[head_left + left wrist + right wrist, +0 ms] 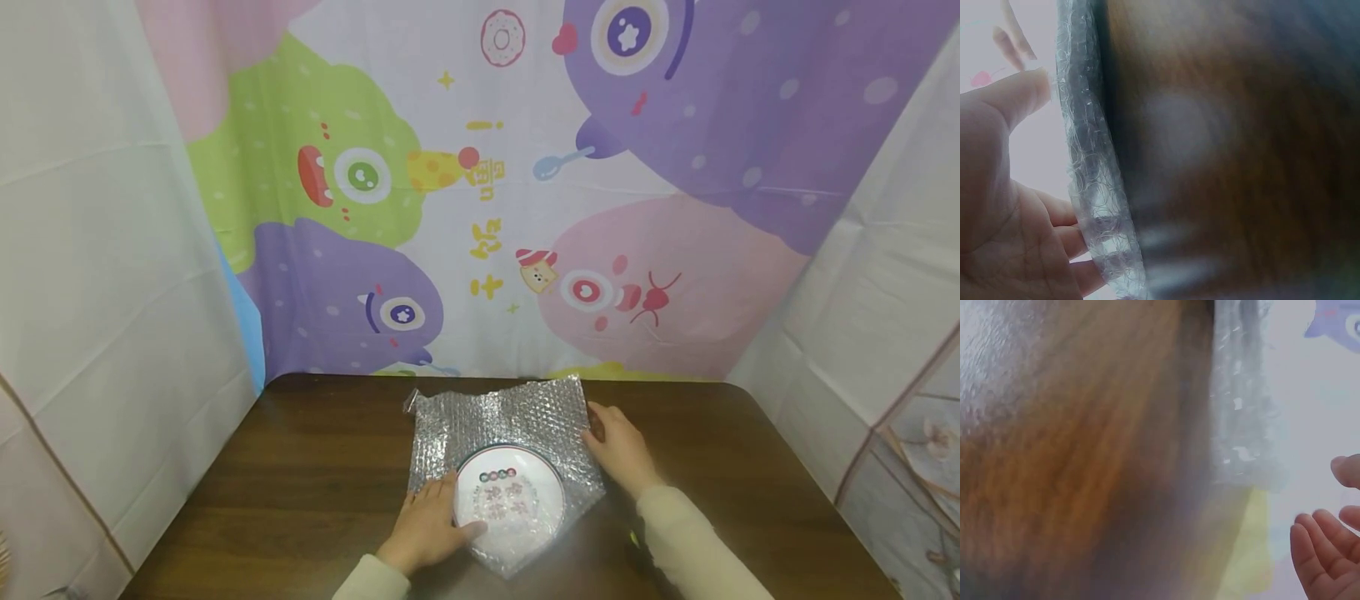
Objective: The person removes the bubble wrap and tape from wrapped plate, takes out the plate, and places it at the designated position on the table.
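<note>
A round white plate (507, 500) with a dark rim line and a printed pattern lies on a sheet of silvery bubble wrap (495, 417). My left hand (429, 523) rests at the plate's left side, its thumb over the rim and its straight fingers on the wrap. In the left wrist view, that hand's fingers and thumb (1025, 97) spread along the edge of the bubble wrap (1094, 156). At the wrap's right edge is my right hand (618, 446), fingers loosely bent. The right wrist view has its fingers (1319, 547) apart from the bubble wrap (1241, 425).
Under the wrap is a dark brown wooden table (300, 467) with rounded far corners. A curtain (480, 333) printed with cartoon monsters hangs behind it, and pale cloth (112, 250) hangs at both sides. A small yellow-green thing (634, 540) shows beside the right sleeve.
</note>
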{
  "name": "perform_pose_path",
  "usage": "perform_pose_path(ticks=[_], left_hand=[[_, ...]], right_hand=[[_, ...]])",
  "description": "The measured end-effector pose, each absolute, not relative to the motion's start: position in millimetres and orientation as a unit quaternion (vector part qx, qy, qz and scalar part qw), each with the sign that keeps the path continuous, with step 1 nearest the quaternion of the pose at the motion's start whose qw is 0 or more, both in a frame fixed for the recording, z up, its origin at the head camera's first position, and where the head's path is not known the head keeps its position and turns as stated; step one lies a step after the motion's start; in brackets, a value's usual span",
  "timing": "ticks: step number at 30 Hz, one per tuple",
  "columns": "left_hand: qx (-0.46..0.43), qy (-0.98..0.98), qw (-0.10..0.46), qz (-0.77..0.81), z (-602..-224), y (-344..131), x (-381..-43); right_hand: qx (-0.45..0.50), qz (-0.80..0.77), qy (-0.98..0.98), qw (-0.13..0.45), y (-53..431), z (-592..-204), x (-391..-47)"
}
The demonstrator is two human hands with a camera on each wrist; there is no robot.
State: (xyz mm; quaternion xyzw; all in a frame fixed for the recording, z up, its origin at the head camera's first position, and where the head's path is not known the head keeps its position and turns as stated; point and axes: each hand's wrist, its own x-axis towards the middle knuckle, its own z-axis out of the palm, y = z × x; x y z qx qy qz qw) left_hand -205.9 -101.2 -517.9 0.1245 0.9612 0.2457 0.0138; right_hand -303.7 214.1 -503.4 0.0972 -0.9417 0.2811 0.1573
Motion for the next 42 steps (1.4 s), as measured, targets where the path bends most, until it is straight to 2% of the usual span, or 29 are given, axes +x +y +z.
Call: perform_pose_path(ticks=[6,11,27,42], left_hand=[[0.126,0.962,0.01,0.24,-515.3,-101.4,-205.1],[0.126,0.962,0.012,0.241,-517.1,-101.2,-206.1],[0.126,0.961,0.011,0.246,-515.4,-101.5,-205.0],[0.13,0.96,0.014,0.247,-515.8,-103.1,-204.8]], right_hand=[[0.144,0.237,-0.944,0.179,200.0,-487.3,-291.0],[0.185,0.222,-0.941,0.177,191.1,-489.1,-283.2],[0.206,0.206,-0.954,0.068,191.3,-512.7,-277.0],[0.168,0.197,-0.966,0.011,196.0,-525.5,-284.7]])
